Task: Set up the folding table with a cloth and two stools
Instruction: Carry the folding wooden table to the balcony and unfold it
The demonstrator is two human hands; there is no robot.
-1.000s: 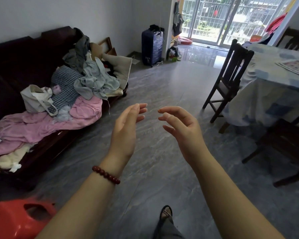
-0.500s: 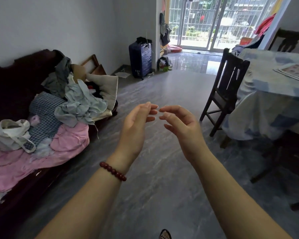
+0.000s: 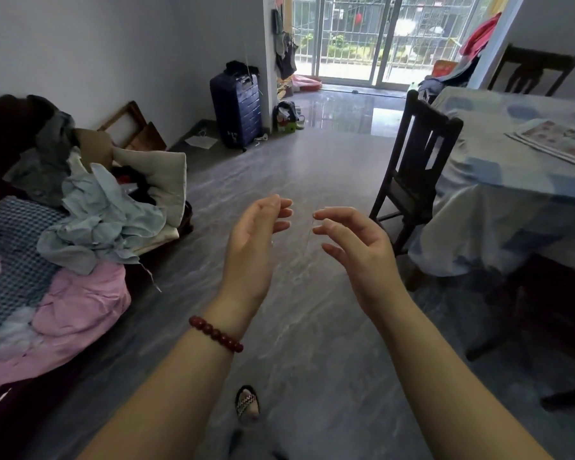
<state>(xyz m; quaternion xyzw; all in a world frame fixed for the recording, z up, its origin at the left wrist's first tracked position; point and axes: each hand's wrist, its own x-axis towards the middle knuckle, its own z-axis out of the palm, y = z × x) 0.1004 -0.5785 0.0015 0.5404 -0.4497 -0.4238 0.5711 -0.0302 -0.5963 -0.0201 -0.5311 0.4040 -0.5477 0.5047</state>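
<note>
L hand (image 3: 253, 247) and R hand (image 3: 356, 250) are raised side by side over the grey floor (image 3: 312, 167), palms facing each other. Fingers (image 3: 281, 207) are loosely bent and spread, tips near but apart, holding nothing. Red bead bracelet (image 3: 215, 333) on L wrist. Can't tell which item is the folding table; a wooden frame (image 3: 127, 117) leans on the wall behind the sofa (image 3: 0, 127), which has a clothes pile (image 3: 97, 210) on it. At right, a tabletop w/ pale blue cloth (image 3: 498, 180) and newspaper (image 3: 555, 141), dark chair (image 3: 415, 161) just beside it. Navy suitcase (image 3: 238, 107) stands by the far wall.
</note>
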